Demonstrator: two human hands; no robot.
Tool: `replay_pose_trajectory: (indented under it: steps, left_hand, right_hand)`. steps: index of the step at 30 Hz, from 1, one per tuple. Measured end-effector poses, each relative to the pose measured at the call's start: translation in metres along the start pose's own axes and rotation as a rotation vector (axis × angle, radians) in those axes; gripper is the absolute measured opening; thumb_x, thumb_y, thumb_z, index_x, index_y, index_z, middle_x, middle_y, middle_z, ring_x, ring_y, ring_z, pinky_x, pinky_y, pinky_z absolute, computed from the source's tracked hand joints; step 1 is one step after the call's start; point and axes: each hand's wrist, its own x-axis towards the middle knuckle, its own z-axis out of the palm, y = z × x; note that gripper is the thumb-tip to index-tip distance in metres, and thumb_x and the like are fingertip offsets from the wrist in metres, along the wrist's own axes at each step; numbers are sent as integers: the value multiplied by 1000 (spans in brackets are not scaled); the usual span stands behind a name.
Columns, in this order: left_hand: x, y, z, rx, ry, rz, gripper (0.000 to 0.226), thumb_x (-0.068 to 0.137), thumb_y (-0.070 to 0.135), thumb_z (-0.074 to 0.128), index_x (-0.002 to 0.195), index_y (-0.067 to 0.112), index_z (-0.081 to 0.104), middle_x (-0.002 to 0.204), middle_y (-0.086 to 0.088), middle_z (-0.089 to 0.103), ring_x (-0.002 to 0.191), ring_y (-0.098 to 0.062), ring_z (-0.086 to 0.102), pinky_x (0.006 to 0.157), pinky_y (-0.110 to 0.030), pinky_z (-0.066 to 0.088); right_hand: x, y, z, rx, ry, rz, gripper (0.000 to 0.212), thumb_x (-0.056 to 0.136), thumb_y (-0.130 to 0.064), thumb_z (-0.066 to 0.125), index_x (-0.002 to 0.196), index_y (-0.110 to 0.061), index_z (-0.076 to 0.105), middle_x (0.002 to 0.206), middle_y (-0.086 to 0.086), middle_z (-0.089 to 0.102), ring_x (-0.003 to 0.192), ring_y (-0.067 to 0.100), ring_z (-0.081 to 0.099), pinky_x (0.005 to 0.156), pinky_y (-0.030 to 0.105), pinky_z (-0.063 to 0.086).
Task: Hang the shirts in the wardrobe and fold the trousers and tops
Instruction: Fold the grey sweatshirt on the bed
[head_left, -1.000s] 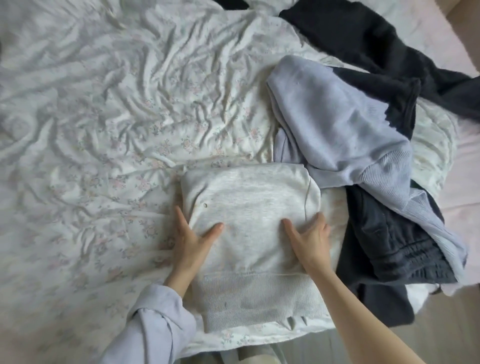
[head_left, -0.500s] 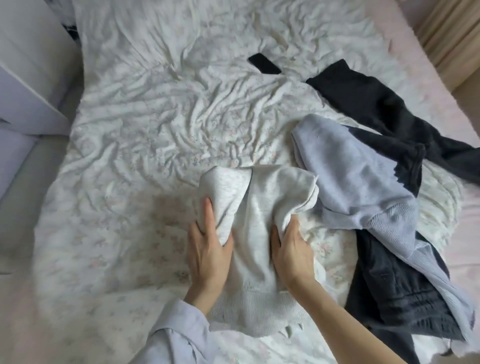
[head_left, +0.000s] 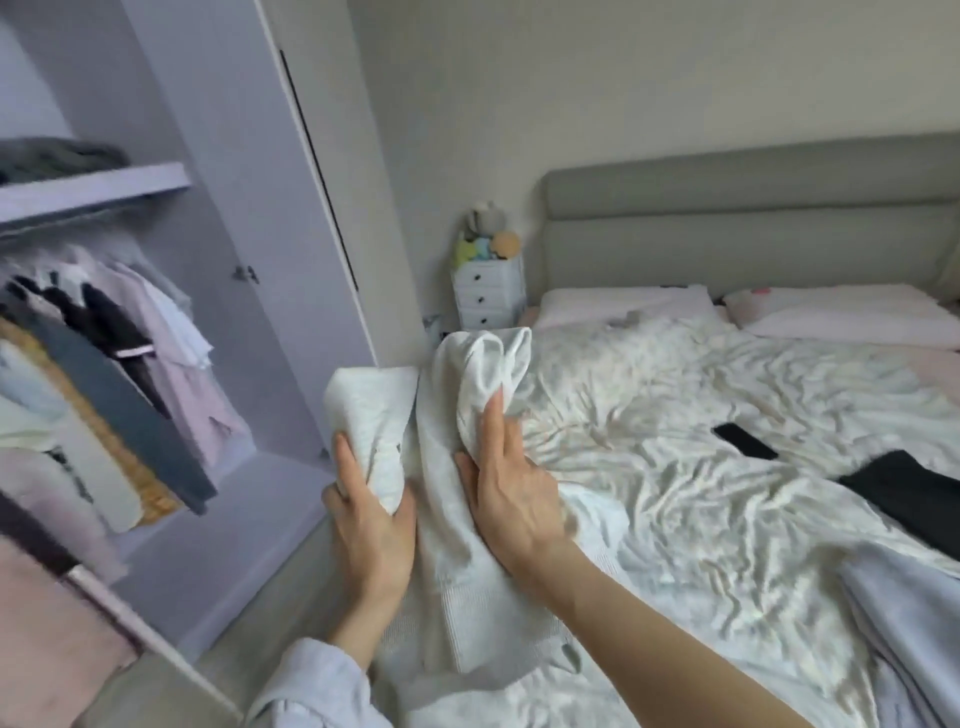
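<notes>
Folded grey top in curled fingers of both hands

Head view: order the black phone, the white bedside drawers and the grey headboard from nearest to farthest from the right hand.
From the right hand, which grips the grey top:
1. Black phone, to its right on the bedsheet.
2. White bedside drawers, beyond it beside the bed.
3. Grey headboard, at the far end of the bed.
</notes>
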Motion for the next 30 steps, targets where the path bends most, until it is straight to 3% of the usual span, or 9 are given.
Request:
replay_pose_trajectory:
  steps: [3,6,8,13,19,26,30]
  left_hand:
    - [45,-31,-79,36,44,16,82,87,29,61,148,31,6,126,-18,40,105,-38,51,81,-35,39]
    - [93,-72,-174,80,110,79,80,86,29,62,148,28,10,127,-19,41,107,-37,50,78,-33,38]
    - [119,-94,-225,135,148,97,81,86,29,61,148,30,10,128,-18,41,108,-37,50,79,-36,42]
    - [173,-132,-319,185,222,124,82,85,27,62,148,30,9,134,-17,37,117,-35,45,92,-40,42]
    - [227,-151,-365,209,316,159,85,84,31,63,148,34,8,114,-10,43,99,-31,53,77,-35,44]
    - [289,-147,-355,177,350,234,82,85,29,63,148,33,10,122,-10,41,107,-28,50,84,-37,43]
    - [346,-144,-323,135,391,260,79,88,30,60,148,32,8,122,-10,39,107,-25,47,77,-33,42]
  right_hand:
    - [22,-83,30,9,-4,-103,69,101,-34,27,128,-41,-36,136,8,27,84,31,57,60,36,45]
    - [36,-187,64,99,-56,-164,56,100,-35,26,140,-46,-11,132,10,28,80,36,56,62,34,42]
    - [45,-242,83,140,-102,-185,39,99,-32,26,132,-41,7,124,13,33,72,36,55,64,39,47]
    - [69,-347,123,222,-109,-213,29,97,-32,25,125,-36,19,118,10,36,71,34,53,67,41,48]
    - [112,-400,154,203,-45,-246,27,99,-31,23,124,-36,19,124,7,35,60,24,42,62,34,37]
    - [176,-402,177,232,45,-246,28,99,-32,21,125,-38,17,122,7,40,61,25,42,62,33,34]
    - [242,-387,195,198,138,-271,40,99,-32,21,138,-30,13,126,6,40,64,22,39,63,32,33]
